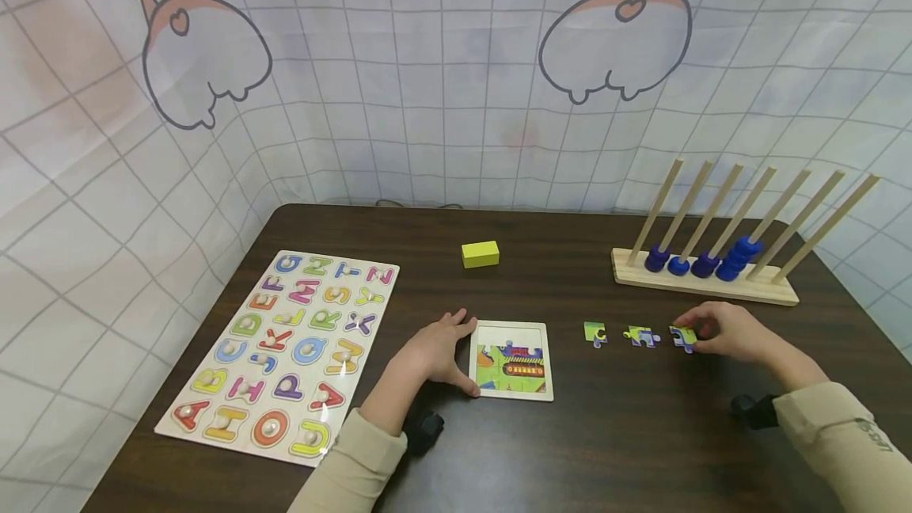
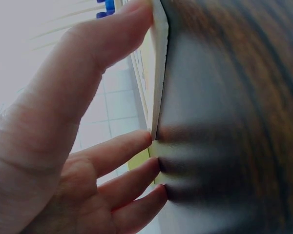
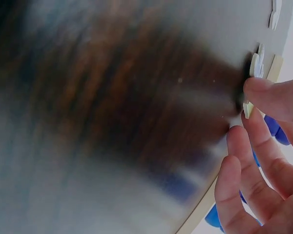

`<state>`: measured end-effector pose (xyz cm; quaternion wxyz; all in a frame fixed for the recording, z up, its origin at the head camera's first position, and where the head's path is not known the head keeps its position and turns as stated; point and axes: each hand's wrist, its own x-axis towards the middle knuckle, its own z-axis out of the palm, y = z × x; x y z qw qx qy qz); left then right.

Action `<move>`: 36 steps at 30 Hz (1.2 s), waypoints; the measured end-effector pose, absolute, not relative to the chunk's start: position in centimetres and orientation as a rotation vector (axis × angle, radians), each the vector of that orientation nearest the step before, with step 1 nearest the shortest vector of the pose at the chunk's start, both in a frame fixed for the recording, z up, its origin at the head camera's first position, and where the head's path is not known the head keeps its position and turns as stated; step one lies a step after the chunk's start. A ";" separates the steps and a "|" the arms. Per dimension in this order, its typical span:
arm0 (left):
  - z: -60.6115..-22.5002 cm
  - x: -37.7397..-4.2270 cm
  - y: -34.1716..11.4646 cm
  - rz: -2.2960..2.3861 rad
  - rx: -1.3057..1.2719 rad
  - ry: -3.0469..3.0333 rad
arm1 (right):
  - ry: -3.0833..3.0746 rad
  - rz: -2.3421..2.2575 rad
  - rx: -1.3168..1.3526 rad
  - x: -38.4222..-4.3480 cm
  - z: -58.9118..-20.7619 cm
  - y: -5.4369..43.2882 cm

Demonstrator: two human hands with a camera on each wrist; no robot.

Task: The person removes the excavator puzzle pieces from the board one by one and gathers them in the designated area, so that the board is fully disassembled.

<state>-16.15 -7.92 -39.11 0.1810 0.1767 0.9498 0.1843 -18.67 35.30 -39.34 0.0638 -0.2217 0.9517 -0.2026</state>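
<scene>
My left hand (image 1: 433,347) rests at the left side of a small framed jigsaw puzzle (image 1: 514,326), with spread fingers. Its thumb (image 2: 107,44) touches the near corner and the index fingertip reaches the far one. Inside the frame, a digger-like picture fills the lower part; the upper part is bare. To the right, my right hand (image 1: 734,331) pinches a yellow, green and purple jigsaw piece (image 1: 682,339) between thumb and index finger, at the tabletop. Two more jigsaw pieces lie left of it: a green one (image 1: 594,332) and a yellow-purple one (image 1: 642,336).
A white alphabet peg board (image 1: 285,339) lies on the left of the dark table (image 1: 570,457). A yellow block (image 1: 480,254) sits behind the puzzle. At the back right stands a wooden peg rack (image 1: 701,282) with blue and purple beads. A grid-patterned cloth (image 1: 442,101) hangs behind.
</scene>
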 end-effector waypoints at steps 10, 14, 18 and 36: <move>-39.2 -16.1 -7.8 0.513 0.498 2.683 | 2.864 -0.595 -0.643 -18.5 -39.2 35.4; -39.2 -16.1 -7.8 0.505 0.495 2.685 | 2.879 -0.599 -0.633 -18.5 -39.0 35.3; -39.2 -16.1 -7.7 0.501 0.490 2.681 | 2.894 -0.605 -0.621 -18.4 -38.9 35.1; -39.0 -15.9 -7.8 0.512 0.512 2.679 | 2.918 -0.732 -0.778 -17.3 -38.2 31.1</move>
